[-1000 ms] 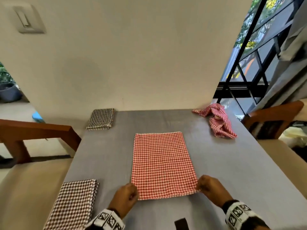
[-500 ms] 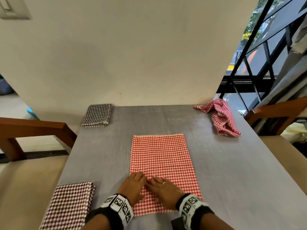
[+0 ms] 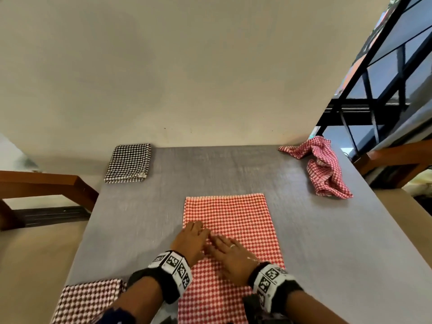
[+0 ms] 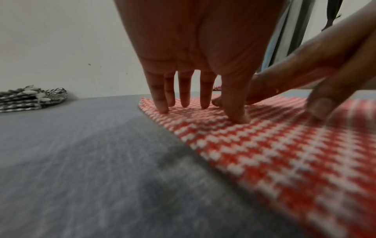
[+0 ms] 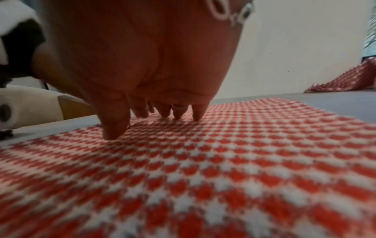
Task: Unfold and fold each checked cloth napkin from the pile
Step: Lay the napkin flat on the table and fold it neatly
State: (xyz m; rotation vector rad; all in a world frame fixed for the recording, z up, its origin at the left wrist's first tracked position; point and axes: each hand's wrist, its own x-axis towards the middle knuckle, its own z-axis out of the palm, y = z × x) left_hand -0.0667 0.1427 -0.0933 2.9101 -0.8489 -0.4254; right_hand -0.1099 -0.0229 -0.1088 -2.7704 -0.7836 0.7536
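Both flat hands slid farther up red napkin, left hand, right hand, long axis pointing away

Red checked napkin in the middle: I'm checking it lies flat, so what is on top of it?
On the red checked napkin both the left hand and right hand press with straight fingers. Any creases beneath the palms are covered.

No readable text; only black-and-white coded squares, perhaps tracking markers, on wristbands.
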